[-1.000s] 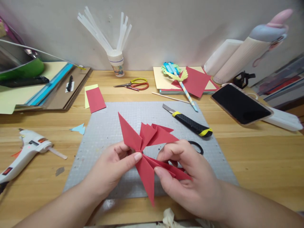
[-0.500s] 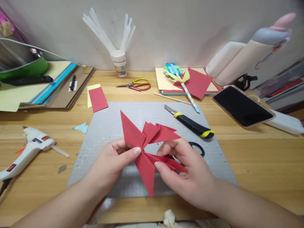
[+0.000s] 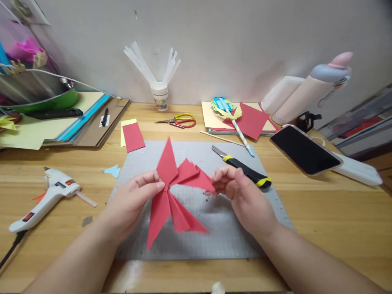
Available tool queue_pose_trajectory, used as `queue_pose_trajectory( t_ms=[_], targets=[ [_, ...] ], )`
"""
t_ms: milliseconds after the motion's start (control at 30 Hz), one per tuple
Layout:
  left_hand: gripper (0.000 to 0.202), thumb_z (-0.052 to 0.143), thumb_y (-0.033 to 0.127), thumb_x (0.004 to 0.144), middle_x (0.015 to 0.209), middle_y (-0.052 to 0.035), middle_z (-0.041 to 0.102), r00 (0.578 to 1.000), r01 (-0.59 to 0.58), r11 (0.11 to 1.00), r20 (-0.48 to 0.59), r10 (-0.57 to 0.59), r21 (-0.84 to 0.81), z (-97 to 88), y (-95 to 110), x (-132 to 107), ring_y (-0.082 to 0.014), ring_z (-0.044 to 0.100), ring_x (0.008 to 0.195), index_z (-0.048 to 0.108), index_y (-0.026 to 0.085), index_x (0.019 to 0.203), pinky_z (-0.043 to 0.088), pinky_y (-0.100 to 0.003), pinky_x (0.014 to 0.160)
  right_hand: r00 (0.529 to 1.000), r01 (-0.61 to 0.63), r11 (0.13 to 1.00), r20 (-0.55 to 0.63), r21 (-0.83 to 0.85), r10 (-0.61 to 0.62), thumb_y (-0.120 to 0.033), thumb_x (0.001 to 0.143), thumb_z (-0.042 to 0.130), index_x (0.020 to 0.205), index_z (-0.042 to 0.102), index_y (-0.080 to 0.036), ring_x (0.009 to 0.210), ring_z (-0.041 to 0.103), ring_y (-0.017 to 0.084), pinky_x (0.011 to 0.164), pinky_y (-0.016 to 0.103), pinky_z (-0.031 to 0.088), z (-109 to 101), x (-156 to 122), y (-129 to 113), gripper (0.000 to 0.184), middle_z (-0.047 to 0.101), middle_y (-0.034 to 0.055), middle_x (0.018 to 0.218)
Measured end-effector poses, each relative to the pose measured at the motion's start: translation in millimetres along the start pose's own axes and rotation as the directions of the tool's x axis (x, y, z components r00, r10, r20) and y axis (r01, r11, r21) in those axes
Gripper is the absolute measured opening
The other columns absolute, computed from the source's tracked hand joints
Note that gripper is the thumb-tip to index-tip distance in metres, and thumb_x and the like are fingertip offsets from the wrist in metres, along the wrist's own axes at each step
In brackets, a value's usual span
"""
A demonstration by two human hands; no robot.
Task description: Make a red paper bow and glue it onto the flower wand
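A folded red paper flower (image 3: 167, 175) with several pointed petals is held over the grey cutting mat (image 3: 226, 241). My left hand (image 3: 134, 200) pinches it near its centre, thumb on the front and the fingers partly behind the paper. At the tip of the upper right petal is my right hand (image 3: 245, 192), its thumb raised and its fingers loosely curled apart. Whether those fingertips touch the petal I cannot tell. Just beyond my right hand lies a black and yellow utility knife (image 3: 249, 171) with its blade out.
A white glue gun (image 3: 52, 200) lies at the left. Behind the mat are scissors (image 3: 180, 120), red and yellow paper pieces (image 3: 134, 136), a paper cup (image 3: 160, 99) of glue sticks and a blue paper flower (image 3: 223, 104). A phone (image 3: 306, 149) leans at the right.
The flower has shifted left and turned slightly in my left hand. My right hand has let go of the lower right petals and moved up and right. The camera view has shifted.
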State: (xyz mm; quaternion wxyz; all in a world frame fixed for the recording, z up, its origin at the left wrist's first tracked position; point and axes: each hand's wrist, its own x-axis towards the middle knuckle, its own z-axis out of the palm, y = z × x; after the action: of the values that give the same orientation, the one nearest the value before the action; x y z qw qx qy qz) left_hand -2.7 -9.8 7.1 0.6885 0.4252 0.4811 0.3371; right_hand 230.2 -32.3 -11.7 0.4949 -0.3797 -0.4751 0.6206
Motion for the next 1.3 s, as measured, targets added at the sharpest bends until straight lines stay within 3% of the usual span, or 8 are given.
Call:
queue_pose_trajectory(
  t_ms=[133,233,367,500,633,733,933,1300],
  targets=[
    [0.016,0.065,0.03,0.077,0.064,0.0023,0.055,0.977,0.115,0.964,0.149,-0.154,0.241,-0.3,0.3,-1.7,-0.0125,0.05,0.059,0.057,0.018,0.069,0.037,-0.022,0.056,0.98,-0.198,0.974,0.017,0.111,0.197,-0.051,0.088,0.053,0.097,0.054,-0.019,0.074,0.059,0.013,0.061,0.024,0.045,-2.3,6.0,-3.3,0.033,0.064,0.0048,0.091],
    [0.013,0.06,0.028,0.077,0.065,0.0025,0.055,0.956,0.063,0.897,0.231,-0.18,0.438,5.9,-3.5,-0.4,-0.0136,0.05,0.061,0.057,0.019,0.068,0.037,-0.023,0.057,0.935,-0.348,0.934,0.103,0.075,0.34,-0.042,0.079,0.068,0.105,0.053,-0.02,0.066,0.058,0.01,0.055,0.02,0.042,4.2,3.5,-0.2,0.037,0.063,0.0001,0.083],
    [0.012,0.06,0.027,0.077,0.069,0.0012,0.061,0.94,-0.002,0.856,0.292,-0.174,0.517,10.9,-5.6,1.0,-0.0151,0.052,0.065,0.061,0.018,0.069,0.039,-0.025,0.062,0.886,-0.444,0.896,0.153,0.014,0.437,-0.038,0.074,0.073,0.093,0.059,-0.017,0.059,0.061,0.011,0.053,0.021,0.046,13.6,-1.5,7.9,0.032,0.065,-0.0008,0.074],
    [0.022,0.064,0.039,0.078,0.08,-0.0031,0.068,0.984,-0.017,0.933,0.174,-0.049,0.359,4.1,-0.8,3.5,-0.0182,0.059,0.076,0.067,0.019,0.085,0.043,-0.027,0.068,0.887,-0.447,0.886,0.188,0.124,0.421,-0.038,0.075,0.072,0.09,0.062,-0.017,0.06,0.067,0.016,0.06,0.03,0.053,14.4,-1.7,9.7,0.027,0.071,0.0012,0.074],
    [0.038,0.059,0.047,0.082,0.097,-0.0094,0.071,0.996,-0.06,0.994,-0.073,0.054,-0.089,-3.7,5.4,8.7,-0.0223,0.063,0.088,0.065,0.017,0.105,0.047,-0.03,0.075,0.952,-0.294,0.929,-0.021,0.223,0.307,-0.034,0.076,0.073,0.086,0.068,-0.015,0.067,0.066,0.014,0.063,0.025,0.052,8.9,2.6,7.7,0.022,0.073,0.0026,0.078],
    [0.039,0.058,0.046,0.084,0.099,-0.0092,0.071,0.993,-0.075,0.953,-0.107,0.046,-0.292,-1.4,1.8,12.9,-0.0192,0.064,0.084,0.064,0.017,0.109,0.05,-0.028,0.075,0.95,-0.229,0.908,-0.124,0.351,0.287,-0.032,0.077,0.073,0.086,0.071,-0.016,0.071,0.066,0.013,0.065,0.023,0.052,5.4,6.6,7.7,0.019,0.074,0.0028,0.082],
    [0.037,0.067,0.045,0.079,0.106,-0.0087,0.07,0.995,-0.099,0.978,-0.004,0.1,-0.182,15.0,-18.4,16.8,-0.0197,0.064,0.092,0.066,0.018,0.106,0.05,-0.028,0.078,0.927,-0.226,0.839,-0.156,0.495,0.342,-0.026,0.075,0.075,0.086,0.072,-0.015,0.072,0.067,0.013,0.071,0.025,0.052,6.7,10.9,12.0,0.016,0.074,0.0043,0.082],
    [0.023,0.08,0.029,0.069,0.088,-0.0043,0.075,0.987,-0.085,0.989,-0.148,0.067,-0.121,14.6,-31.7,19.7,-0.0146,0.065,0.078,0.072,0.017,0.087,0.049,-0.024,0.073,0.944,-0.206,0.864,-0.138,0.46,0.299,-0.032,0.077,0.074,0.088,0.071,-0.016,0.076,0.066,0.014,0.075,0.026,0.052,10.1,7.7,22.1,0.019,0.074,0.0036,0.086]
  ],
)
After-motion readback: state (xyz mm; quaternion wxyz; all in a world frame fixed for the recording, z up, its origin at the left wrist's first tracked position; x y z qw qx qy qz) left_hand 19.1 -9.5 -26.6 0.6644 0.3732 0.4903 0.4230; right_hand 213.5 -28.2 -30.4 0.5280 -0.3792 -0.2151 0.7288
